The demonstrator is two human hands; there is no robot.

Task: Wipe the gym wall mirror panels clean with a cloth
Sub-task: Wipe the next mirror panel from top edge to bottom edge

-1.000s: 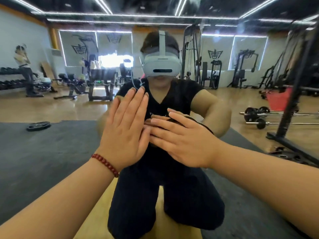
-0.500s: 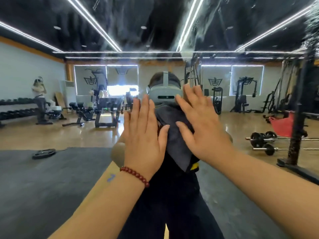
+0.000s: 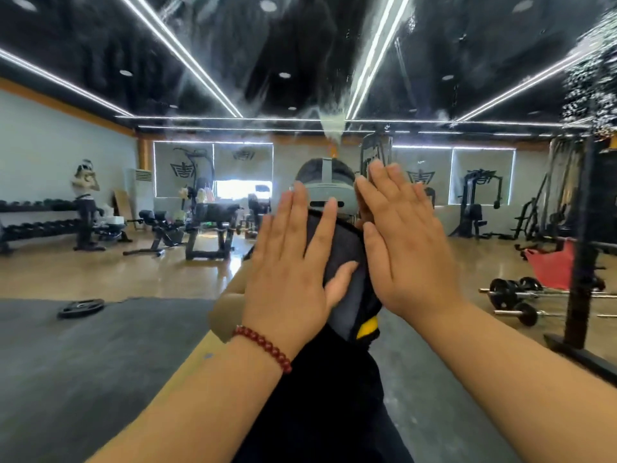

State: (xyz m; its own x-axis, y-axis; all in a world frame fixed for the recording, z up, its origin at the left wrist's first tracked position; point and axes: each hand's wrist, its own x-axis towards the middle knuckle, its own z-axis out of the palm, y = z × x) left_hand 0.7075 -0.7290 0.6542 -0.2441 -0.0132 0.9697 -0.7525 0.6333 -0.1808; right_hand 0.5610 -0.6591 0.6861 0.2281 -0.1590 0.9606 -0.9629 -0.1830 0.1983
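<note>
Against the streaked mirror [image 3: 300,61], flat left hand [image 3: 287,265] and right hand [image 3: 405,242] side by side on dark cloth [image 3: 344,259].

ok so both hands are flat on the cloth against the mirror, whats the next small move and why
Probably push the cloth further up the mirror. The left hand and right hand press it flat with straight fingers, and above them the glass shows hazy white smears and a patch of droplets at upper right, so that part looks unwiped.
</note>
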